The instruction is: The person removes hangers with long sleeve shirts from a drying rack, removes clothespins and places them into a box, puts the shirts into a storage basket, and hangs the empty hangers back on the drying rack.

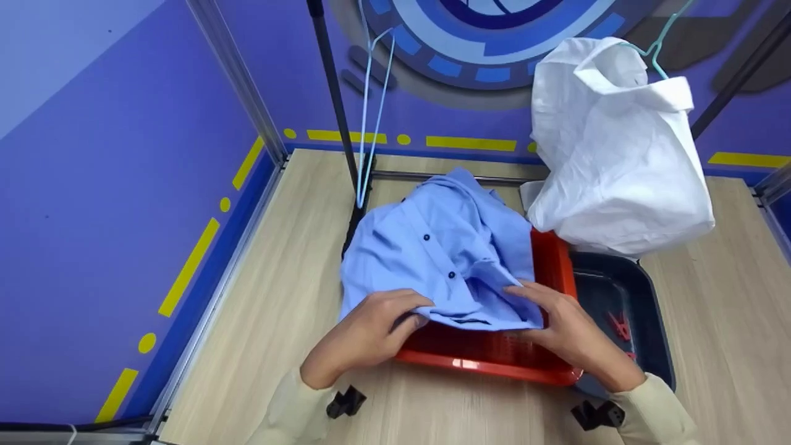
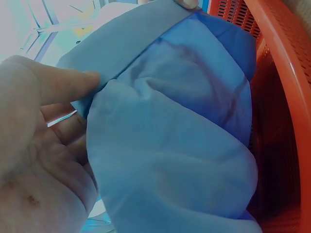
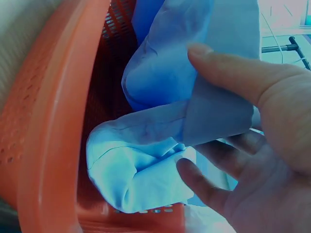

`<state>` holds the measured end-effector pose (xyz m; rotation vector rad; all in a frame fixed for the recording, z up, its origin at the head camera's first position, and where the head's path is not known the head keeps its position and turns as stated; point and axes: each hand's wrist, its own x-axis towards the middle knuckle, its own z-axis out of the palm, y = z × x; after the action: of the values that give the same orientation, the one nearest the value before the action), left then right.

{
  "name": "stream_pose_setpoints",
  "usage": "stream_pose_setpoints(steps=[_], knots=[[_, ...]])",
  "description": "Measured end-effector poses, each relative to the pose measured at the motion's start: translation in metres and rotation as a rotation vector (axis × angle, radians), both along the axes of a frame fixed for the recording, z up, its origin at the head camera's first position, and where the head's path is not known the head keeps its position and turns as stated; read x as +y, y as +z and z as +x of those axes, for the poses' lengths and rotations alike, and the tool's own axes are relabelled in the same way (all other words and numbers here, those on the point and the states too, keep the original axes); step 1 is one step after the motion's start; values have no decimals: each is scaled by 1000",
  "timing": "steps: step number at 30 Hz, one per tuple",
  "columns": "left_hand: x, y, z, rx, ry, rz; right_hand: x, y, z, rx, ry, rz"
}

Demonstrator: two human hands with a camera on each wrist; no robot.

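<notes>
A light blue shirt (image 1: 395,247) with dark buttons lies bunched over a red plastic basket (image 1: 488,366). My left hand (image 1: 371,327) pinches the shirt's near edge between thumb and fingers. At the other end of that edge, my right hand (image 1: 571,324) holds the cloth, thumb above and fingers beneath. The left wrist view shows the left thumb (image 2: 73,86) pressing a folded band of the shirt (image 2: 170,165). In the right wrist view, the right thumb (image 3: 218,65) lies over the band, with fingers behind it. Some fingertips are hidden by fabric.
A pale blue hanger (image 1: 364,123) hangs by a black rack pole (image 1: 337,93) at the back left. White cloth (image 1: 624,154) hangs from a green hanger (image 1: 656,48) at the back right. Right of the basket, a dark tray (image 1: 656,315) holds red clothespins (image 1: 620,326).
</notes>
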<state>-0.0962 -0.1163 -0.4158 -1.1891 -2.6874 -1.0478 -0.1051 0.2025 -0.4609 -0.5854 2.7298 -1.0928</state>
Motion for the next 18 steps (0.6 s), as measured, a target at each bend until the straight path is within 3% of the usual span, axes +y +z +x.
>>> stream_pose_setpoints(steps=[9, 13, 18], knots=[[2, 1, -2, -9, 56, 10, -5, 7, 6, 58, -30, -47], [2, -1, -5, -3, 95, 42, -9, 8, 9, 158, -64, -51], [1, -3, -6, -2, 121, 58, -10, 6, 8, 273, -79, -135]])
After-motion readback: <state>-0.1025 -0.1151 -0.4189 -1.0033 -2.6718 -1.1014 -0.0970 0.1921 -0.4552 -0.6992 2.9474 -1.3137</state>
